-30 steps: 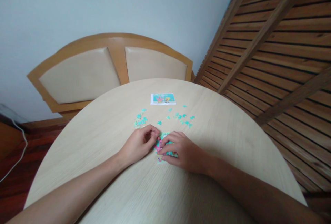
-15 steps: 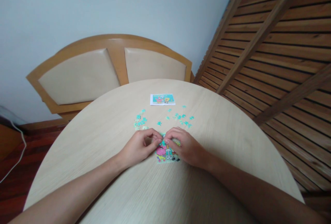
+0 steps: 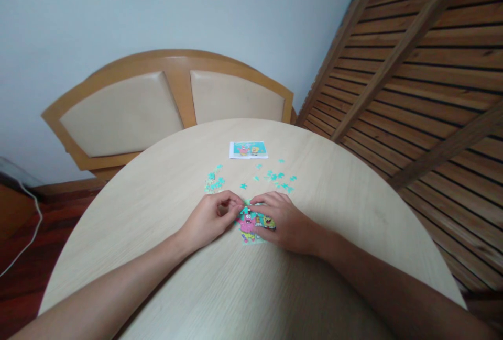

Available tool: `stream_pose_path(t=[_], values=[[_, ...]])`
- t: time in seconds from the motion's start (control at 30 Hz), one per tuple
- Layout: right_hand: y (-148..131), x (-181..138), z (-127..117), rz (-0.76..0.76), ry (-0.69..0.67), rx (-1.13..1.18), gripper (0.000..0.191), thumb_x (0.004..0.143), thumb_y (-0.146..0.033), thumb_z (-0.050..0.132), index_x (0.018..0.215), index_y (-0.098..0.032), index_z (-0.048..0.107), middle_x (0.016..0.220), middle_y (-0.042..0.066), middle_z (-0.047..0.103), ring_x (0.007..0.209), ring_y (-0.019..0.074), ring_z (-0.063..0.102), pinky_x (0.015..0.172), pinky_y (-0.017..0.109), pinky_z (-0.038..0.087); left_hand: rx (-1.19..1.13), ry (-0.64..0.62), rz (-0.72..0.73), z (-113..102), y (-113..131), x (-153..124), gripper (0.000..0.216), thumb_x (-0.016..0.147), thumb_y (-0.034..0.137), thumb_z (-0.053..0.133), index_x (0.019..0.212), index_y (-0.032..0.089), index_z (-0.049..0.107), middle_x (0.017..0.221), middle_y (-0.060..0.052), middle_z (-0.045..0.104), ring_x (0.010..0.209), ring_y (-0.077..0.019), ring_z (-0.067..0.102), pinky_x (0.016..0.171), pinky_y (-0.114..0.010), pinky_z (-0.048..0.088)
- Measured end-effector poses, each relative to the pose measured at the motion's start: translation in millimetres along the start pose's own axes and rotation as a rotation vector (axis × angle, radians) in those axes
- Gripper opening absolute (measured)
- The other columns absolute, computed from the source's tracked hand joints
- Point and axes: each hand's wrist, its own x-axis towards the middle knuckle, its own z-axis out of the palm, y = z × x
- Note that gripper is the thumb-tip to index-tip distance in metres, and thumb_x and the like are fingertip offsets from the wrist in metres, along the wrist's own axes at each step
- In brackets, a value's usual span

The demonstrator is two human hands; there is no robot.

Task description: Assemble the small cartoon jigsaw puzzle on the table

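A small partly assembled cartoon jigsaw [image 3: 253, 223] lies on the round pale wooden table [image 3: 353, 214]. My left hand [image 3: 210, 219] rests at its left edge, fingers curled in a pinch beside a teal piece [image 3: 245, 210] at the puzzle's top edge. My right hand [image 3: 285, 219] lies on the puzzle's right side, fingers bent, fingertips pressing on it near the same teal piece. Loose teal pieces [image 3: 275, 177] are scattered beyond the hands, with a small pile [image 3: 214, 183] to the left.
A reference picture card [image 3: 248, 149] lies farther back on the table. A wooden chair with two cream pads [image 3: 165, 104] stands behind the table. A slatted wooden wall [image 3: 432, 83] runs along the right. A cable [image 3: 23, 225] lies on the floor at left.
My right hand slid from covering the puzzle to its upper right side, uncovering the picture. Both hands' fingertips came together at the top edge, where a teal piece now shows.
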Motion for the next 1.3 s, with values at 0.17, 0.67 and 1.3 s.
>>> stream_pose_path(t=[0.17,0.67,1.3], values=[[5,0,-6,0.062,-0.008,-0.050,0.040,0.095,-0.049,0.064,0.128,-0.028,0.068,0.130,0.009,0.066,0.123,0.0279,0.056,0.107,0.048,0.037,-0.011,-0.011,-0.029,1,-4,0,0.018,0.090,0.030,0.060,0.092,0.016,0.071,0.083,-0.005,0.072,0.076,-0.0155,0.065,0.070,-0.026,0.051],[9,1,-8,0.103,0.008,-0.071,0.039,0.097,-0.051,0.060,0.129,-0.028,0.068,0.130,0.010,0.066,0.124,0.0292,0.056,0.106,0.050,0.038,0.400,-0.045,0.062,-3,-2,-3,0.015,0.090,0.023,0.056,0.090,0.020,0.071,0.081,-0.004,0.071,0.079,-0.0196,0.062,0.076,-0.032,0.048],[12,1,-12,0.076,-0.034,-0.073,0.033,0.101,-0.038,0.057,0.131,-0.029,0.067,0.133,0.009,0.065,0.126,0.0283,0.055,0.107,0.050,0.038,0.452,-0.120,0.094,-7,-1,-2,0.022,0.096,0.023,0.052,0.096,0.022,0.074,0.096,-0.005,0.077,0.091,-0.0226,0.067,0.086,-0.036,0.050]])
